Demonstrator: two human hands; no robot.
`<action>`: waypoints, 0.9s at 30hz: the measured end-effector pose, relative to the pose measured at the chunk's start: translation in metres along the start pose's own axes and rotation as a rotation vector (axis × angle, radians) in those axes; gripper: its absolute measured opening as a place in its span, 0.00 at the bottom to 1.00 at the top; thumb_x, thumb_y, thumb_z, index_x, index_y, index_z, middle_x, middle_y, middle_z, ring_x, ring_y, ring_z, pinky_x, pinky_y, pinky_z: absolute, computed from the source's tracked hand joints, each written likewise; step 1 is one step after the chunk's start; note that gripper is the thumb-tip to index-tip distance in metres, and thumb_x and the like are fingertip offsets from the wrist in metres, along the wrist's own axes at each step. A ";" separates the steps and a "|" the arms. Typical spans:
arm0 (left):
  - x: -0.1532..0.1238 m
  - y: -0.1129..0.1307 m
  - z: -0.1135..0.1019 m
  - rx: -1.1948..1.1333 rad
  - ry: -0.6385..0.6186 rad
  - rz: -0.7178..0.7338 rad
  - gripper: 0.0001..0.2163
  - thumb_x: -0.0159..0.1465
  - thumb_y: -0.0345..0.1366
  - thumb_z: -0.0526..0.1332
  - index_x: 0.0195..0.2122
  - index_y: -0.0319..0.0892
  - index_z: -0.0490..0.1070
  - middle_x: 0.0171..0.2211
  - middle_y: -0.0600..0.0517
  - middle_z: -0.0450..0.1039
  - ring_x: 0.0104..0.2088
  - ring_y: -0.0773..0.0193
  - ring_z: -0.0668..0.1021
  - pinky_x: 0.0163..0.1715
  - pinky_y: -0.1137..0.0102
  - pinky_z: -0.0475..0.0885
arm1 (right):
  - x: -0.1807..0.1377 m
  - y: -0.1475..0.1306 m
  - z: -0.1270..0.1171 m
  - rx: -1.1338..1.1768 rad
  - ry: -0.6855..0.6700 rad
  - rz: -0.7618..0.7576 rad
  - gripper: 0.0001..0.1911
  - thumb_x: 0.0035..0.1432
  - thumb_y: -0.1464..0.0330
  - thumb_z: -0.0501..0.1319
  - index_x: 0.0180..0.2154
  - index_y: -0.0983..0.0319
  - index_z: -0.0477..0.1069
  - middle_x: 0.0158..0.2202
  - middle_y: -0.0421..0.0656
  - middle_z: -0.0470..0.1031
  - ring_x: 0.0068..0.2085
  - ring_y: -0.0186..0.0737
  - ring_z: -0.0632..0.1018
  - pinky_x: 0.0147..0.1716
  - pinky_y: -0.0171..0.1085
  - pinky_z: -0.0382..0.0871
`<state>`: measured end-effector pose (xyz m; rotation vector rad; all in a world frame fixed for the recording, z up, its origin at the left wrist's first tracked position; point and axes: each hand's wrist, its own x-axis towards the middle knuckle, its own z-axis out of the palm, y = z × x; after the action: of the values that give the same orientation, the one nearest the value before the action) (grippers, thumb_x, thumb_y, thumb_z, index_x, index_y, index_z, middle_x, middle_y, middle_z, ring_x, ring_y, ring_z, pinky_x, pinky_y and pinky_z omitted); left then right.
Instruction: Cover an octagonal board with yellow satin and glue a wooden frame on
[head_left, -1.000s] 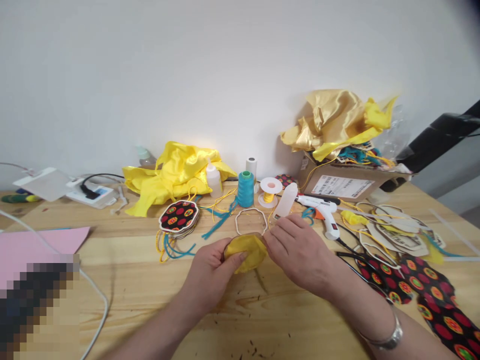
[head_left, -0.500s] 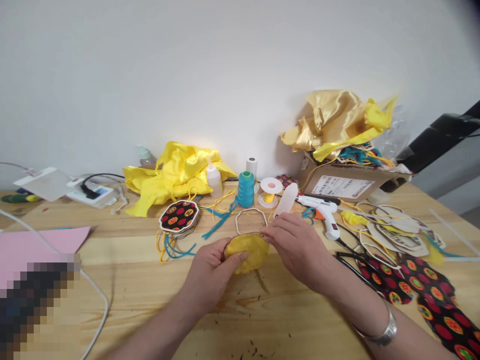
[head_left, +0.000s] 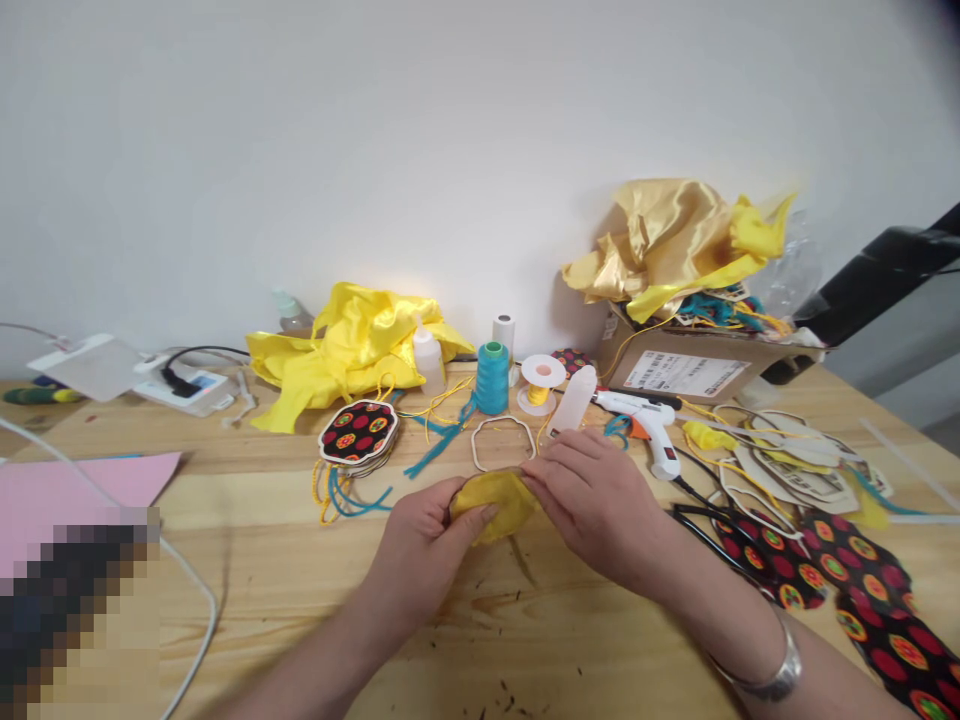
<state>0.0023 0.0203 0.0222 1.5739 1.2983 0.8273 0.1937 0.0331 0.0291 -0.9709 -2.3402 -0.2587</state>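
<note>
A small round yellow fabric piece (head_left: 496,498) sits between both hands, just above the wooden table (head_left: 525,640). My left hand (head_left: 424,545) grips its left side, thumb pressed on top. My right hand (head_left: 596,500) pinches its right edge with the fingers curled over it; a silver bracelet is on that wrist. Just beyond the hands a white ring-shaped card frame (head_left: 501,442) lies flat.
Behind stand a teal thread cone (head_left: 492,377), a white glue bottle (head_left: 426,360), a yellow cord spool (head_left: 540,380) and a glue gun (head_left: 649,425). Yellow satin (head_left: 345,345) lies at the back left, a cardboard box (head_left: 686,370) at the right. Patterned black fabric (head_left: 847,590), scissors and pink paper (head_left: 67,495) flank me.
My right hand has slid a little over the yellow piece, covering more of its right edge and flattening it. The left hand has stayed in place.
</note>
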 end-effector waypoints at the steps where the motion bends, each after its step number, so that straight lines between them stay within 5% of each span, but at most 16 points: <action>1: 0.000 -0.001 0.000 0.013 0.002 0.002 0.08 0.57 0.34 0.59 0.35 0.41 0.77 0.28 0.57 0.77 0.29 0.64 0.75 0.29 0.75 0.69 | 0.000 0.000 0.000 -0.015 -0.003 -0.011 0.07 0.59 0.74 0.57 0.32 0.66 0.73 0.26 0.44 0.75 0.30 0.39 0.70 0.32 0.39 0.60; 10: -0.002 -0.006 0.002 0.053 -0.006 -0.017 0.06 0.58 0.35 0.59 0.30 0.41 0.75 0.26 0.57 0.75 0.28 0.66 0.73 0.29 0.76 0.66 | -0.001 0.000 0.005 -0.051 0.042 -0.019 0.11 0.59 0.74 0.55 0.25 0.63 0.70 0.20 0.40 0.71 0.26 0.37 0.67 0.29 0.38 0.57; 27: 0.002 -0.001 0.001 -0.121 -0.041 -0.084 0.09 0.56 0.38 0.61 0.33 0.40 0.76 0.29 0.54 0.78 0.30 0.63 0.75 0.31 0.73 0.70 | -0.002 0.003 0.002 0.175 0.008 0.078 0.10 0.61 0.75 0.53 0.33 0.66 0.73 0.29 0.47 0.75 0.33 0.40 0.72 0.35 0.39 0.66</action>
<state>0.0035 0.0219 0.0204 1.4244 1.2530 0.8015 0.1957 0.0352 0.0260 -0.9697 -2.2681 -0.0266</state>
